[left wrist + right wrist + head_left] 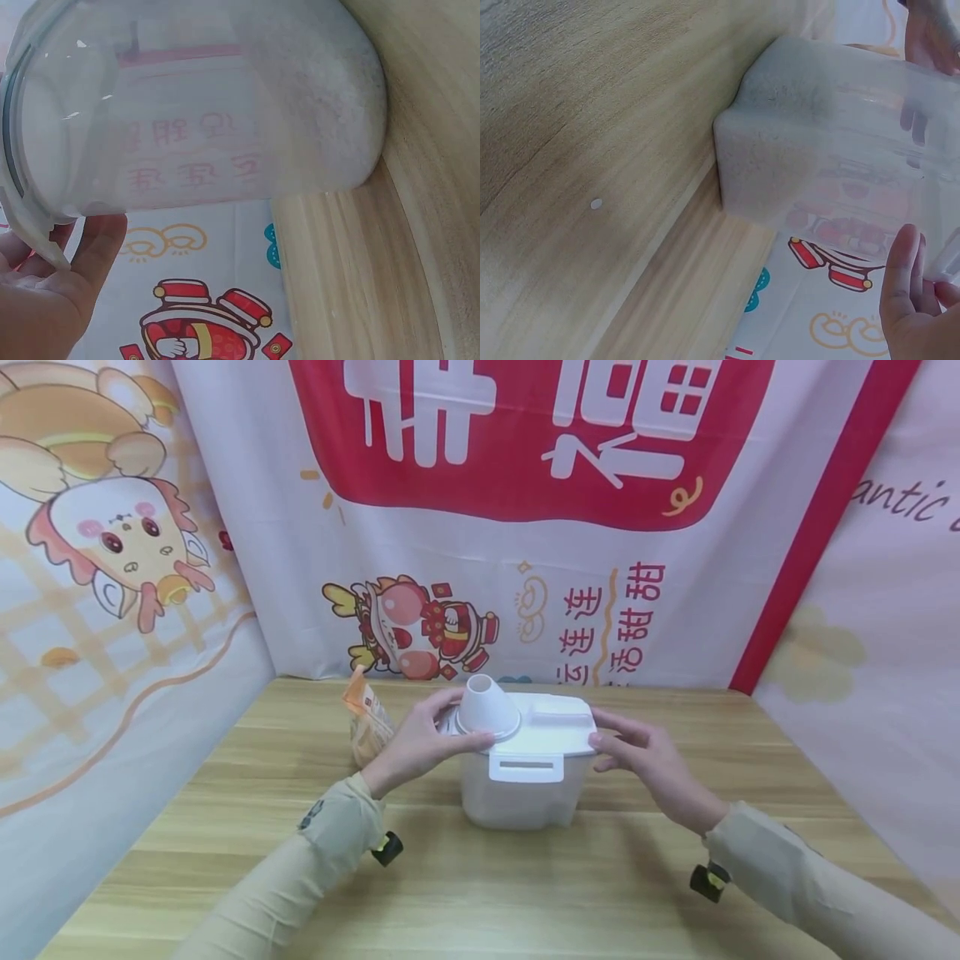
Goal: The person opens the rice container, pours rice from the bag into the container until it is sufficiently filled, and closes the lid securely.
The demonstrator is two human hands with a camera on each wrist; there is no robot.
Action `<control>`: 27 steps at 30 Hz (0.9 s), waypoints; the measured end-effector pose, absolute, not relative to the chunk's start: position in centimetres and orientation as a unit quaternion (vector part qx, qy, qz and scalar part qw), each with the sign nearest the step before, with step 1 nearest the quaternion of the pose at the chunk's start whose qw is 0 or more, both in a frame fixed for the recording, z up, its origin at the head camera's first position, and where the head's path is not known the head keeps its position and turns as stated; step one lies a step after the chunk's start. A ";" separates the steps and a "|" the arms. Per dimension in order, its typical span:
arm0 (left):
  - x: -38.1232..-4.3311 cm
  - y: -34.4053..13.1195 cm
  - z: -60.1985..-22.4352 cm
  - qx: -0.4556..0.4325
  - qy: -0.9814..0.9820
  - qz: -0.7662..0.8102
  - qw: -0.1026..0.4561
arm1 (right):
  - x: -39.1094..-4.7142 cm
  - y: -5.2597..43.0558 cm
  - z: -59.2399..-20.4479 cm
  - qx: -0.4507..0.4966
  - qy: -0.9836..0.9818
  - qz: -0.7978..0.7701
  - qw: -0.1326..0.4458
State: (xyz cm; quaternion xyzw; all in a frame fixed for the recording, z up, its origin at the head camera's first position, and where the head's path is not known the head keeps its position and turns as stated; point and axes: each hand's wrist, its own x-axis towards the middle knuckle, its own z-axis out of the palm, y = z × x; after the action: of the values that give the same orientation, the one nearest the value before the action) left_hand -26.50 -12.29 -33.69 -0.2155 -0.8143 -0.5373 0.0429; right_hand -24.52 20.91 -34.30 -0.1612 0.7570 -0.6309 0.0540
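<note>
A translucent plastic storage container [517, 797] stands upright on the wooden table, its white lid [551, 741] on top. Pale, grainy contents [330, 97] fill its lower part. A white cone-shaped cup [486, 710] with an open narrow end stands on the lid's left half. My left hand [420, 739] grips the lid's left end, thumb on top beside the cone, fingers partly hidden behind it. At the opposite end, my right hand [648, 764] holds the lid's edge, its thumb at the near corner. A white latch [527, 767] hangs at the front.
A clear packet with an orange top [367, 722] stands on the table [465, 893], left of the container and behind my left hand. Printed cloth [487, 543] rises along the table's back edge, and more cloth hangs at both sides. A small white speck [596, 203] lies on the tabletop.
</note>
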 end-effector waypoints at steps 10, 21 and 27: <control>-26.8 -12.4 -34.1 -0.220 -0.818 -0.527 0.059 | -24.8 21.1 -34.3 -0.171 0.725 -0.661 0.088; -26.8 -12.4 -34.2 -0.219 -0.821 -0.523 0.060 | -26.4 22.7 -34.7 -0.101 0.541 -0.800 0.238; -26.8 -12.5 -34.1 -0.219 -0.821 -0.524 0.059 | -26.8 23.0 -33.9 -0.066 0.507 -0.811 0.284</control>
State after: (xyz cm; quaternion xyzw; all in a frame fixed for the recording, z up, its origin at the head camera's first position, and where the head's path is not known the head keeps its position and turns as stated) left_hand -26.78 -12.47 -34.13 -0.2192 -0.8206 -0.5244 0.0595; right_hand -26.77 23.00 -33.92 -0.0657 0.5068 -0.8114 0.2837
